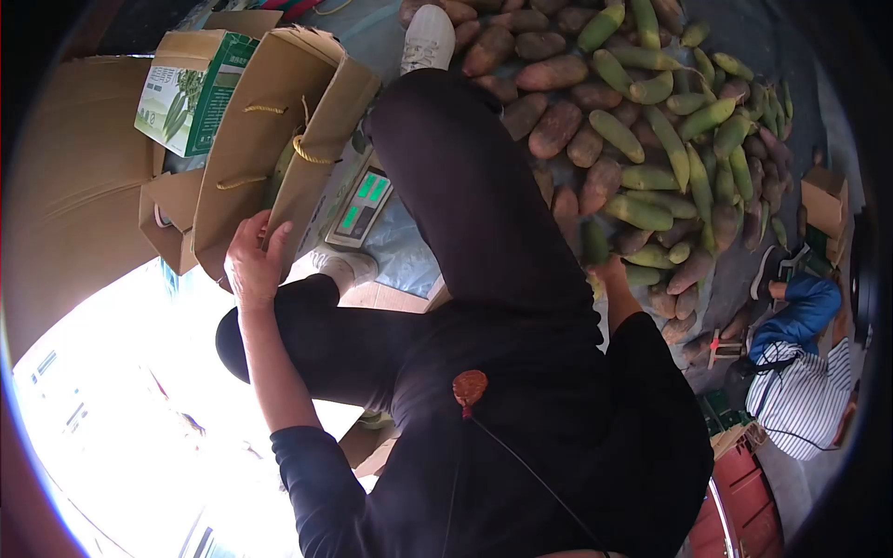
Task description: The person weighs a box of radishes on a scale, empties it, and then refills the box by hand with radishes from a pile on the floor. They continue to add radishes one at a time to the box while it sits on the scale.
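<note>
My left hand (254, 260) grips the near edge of an open brown cardboard box (228, 153) with yellow rope handles. Something green shows inside, mostly hidden by the box walls. The box is by a scale, whose display (364, 203) glows with green digits. On my other side, my right hand (610, 270) is at the near edge of a vegetable pile, closed around a dark green radish (594, 242); my fingers are partly hidden. Many green radishes (642, 212) lie there among reddish-brown roots (555, 128).
A green-and-white printed carton (191, 93) stands behind the open box, with a large cardboard sheet (79, 186) at far left. Another person in a striped top (805, 400) sits at right, near a small cardboard box (823, 200). A red crate (739, 507) is at lower right.
</note>
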`<state>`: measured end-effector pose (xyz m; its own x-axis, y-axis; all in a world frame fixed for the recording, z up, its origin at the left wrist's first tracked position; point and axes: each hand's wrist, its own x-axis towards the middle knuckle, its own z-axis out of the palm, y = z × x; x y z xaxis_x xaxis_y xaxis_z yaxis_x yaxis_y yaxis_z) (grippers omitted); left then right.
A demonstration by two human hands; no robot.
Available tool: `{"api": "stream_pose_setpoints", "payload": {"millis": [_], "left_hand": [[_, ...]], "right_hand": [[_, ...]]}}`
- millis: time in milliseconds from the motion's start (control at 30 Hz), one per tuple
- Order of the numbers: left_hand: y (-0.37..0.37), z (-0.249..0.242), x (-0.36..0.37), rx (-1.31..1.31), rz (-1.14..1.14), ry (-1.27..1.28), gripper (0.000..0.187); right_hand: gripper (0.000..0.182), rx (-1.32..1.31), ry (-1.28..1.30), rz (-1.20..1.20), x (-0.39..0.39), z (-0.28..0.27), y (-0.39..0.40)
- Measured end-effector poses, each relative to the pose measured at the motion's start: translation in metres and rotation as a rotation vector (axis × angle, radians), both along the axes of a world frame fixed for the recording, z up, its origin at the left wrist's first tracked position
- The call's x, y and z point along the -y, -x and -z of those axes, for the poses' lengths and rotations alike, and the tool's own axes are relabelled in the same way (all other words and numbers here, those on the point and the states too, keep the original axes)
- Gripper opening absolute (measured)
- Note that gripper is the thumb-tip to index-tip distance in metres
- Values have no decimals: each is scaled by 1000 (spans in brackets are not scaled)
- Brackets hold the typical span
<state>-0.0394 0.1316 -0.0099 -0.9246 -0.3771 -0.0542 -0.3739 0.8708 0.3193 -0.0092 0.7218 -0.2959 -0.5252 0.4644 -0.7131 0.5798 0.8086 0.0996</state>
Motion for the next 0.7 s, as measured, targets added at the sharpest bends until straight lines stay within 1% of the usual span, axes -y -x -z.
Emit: {"api": "stream_pose_setpoints", "payload": {"millis": [133, 200, 300, 367, 433, 500, 533, 567, 633, 667, 700], "left_hand": [[-3, 1, 2, -11, 11, 11, 32], [-4, -1, 2, -23, 24, 46, 32], [-5, -4, 1, -50, 48, 107, 32], [-5, -10, -1, -10, 60, 87, 31], [-5, -13, -2, -33, 46, 69, 29], [-6, -15, -1, -25, 53, 51, 27], [-6, -16, -1, -32, 55, 38, 25], [-6, -17, -1, -44, 52, 36, 25], [-6, -19, -1, -30, 51, 14, 24], [-6, -20, -1, -13, 51, 15, 24], [-6, -21, -1, -24, 55, 12, 24]], "right_hand": [[76, 7, 80, -49, 3, 4, 4], [73, -3, 22, -87, 9, -5, 5], [70, -51, -31, -157, 16, -28, 17], [68, -78, -52, -196, 18, -44, 29], [66, -103, -85, -227, 18, -68, 42], [66, -192, -149, -399, 24, -91, 54], [62, -276, -118, -430, 20, -93, 58], [62, -287, -122, -432, 13, -92, 66], [61, -544, 170, -371, 3, -90, 85], [59, -645, 256, -335, 9, -98, 98], [57, -745, 342, -297, 25, -119, 117]]}}
